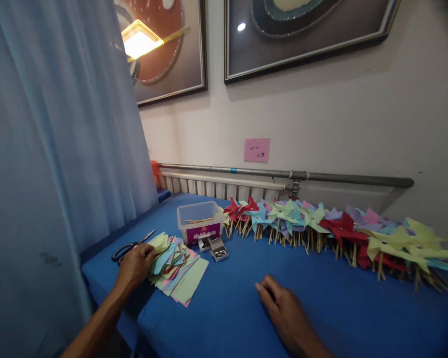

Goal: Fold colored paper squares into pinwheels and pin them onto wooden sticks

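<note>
Your left hand (134, 266) rests, fingers curled, on paper stack (175, 268) near blue table's (227, 308) left edge, gripping nothing firmly. Your right hand (283, 311) lies flat, empty, well apart. Sheets look light, floppy, slippery; pinch one corner. Scissors (129, 246) just beyond left hand.

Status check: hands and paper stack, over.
Left hand on the paper stack, fingers at its edge. Right hand flat on the blue table, empty. Scissors beside left hand.
</note>
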A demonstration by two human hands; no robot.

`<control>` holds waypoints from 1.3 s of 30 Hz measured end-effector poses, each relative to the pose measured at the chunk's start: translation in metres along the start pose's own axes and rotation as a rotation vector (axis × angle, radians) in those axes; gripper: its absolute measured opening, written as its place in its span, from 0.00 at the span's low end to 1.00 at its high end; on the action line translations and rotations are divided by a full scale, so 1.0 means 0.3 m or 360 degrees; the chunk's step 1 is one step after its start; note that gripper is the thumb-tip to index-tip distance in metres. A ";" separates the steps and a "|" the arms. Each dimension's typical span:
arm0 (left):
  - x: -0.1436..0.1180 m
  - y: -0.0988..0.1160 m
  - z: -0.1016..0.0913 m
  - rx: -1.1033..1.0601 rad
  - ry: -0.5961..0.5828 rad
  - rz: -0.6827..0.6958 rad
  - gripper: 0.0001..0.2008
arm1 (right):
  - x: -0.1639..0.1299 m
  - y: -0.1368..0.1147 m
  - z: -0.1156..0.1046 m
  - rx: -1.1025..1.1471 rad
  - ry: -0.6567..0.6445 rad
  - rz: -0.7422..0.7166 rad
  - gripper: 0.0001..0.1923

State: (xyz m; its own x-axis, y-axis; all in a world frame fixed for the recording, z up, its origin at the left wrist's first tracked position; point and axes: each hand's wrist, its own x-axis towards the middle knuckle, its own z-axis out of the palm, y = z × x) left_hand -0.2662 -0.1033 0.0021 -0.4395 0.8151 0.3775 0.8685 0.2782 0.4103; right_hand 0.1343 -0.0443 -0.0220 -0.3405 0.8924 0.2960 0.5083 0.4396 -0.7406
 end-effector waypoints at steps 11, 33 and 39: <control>0.020 0.057 -0.079 -0.0721 0.0537 -0.0426 0.19 | 0.004 0.003 0.004 -0.0003 -0.0019 0.0044 0.20; -0.087 0.908 0.372 -0.2518 -0.0938 -0.0655 0.15 | 0.068 0.028 -0.073 0.1895 0.0320 0.0481 0.30; -0.100 0.861 0.411 -0.2558 -0.1258 -0.0483 0.19 | 0.080 0.081 -0.046 0.1789 0.0463 0.0590 0.27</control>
State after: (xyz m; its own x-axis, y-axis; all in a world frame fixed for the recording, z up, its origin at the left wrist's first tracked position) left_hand -0.0004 0.0068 -0.0055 0.0931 0.9909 -0.0976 -0.4645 0.1299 0.8760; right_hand 0.1494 -0.0109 -0.0245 -0.0570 0.9980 -0.0271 -0.4799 -0.0512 -0.8758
